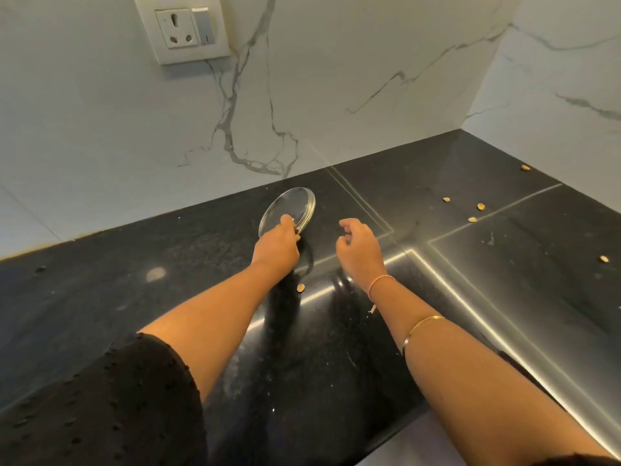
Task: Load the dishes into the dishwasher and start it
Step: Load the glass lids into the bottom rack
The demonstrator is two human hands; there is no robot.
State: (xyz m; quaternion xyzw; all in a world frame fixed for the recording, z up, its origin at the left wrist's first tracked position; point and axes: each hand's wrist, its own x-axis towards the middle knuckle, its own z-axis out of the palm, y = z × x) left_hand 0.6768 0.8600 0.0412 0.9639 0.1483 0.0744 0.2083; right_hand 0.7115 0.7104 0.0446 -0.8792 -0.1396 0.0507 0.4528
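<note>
On the tabletop (134,280), plate (289,206): a small round steel plate is seen close to the marble wall. It appears tipped rather than flat, and whether any edge rests on the stone cannot be told.
Left hand (277,245): the plate's near rim is pinched between curled fingers and thumb.
Right hand (359,247): it is held just right of the plate and apart from it, with fingers loosely curled and nothing gripped.
Shells (300,288): one shell lies near the plate on the person's side, beside the left wrist. Others (480,206) are scattered well to the plate's right.
Step judged: the plate is probably being picked up for the dishwasher, which is not in view.
Grip advised: a thin rim pinch on smooth steel is likely to slip, so the thumb should be set on top and the fingers slid underneath before the plate is carried.
Free hand: the plate's far rim could be steadied with it.
Risk: if the pinch loosens, the plate may be dropped onto the stone.
</note>
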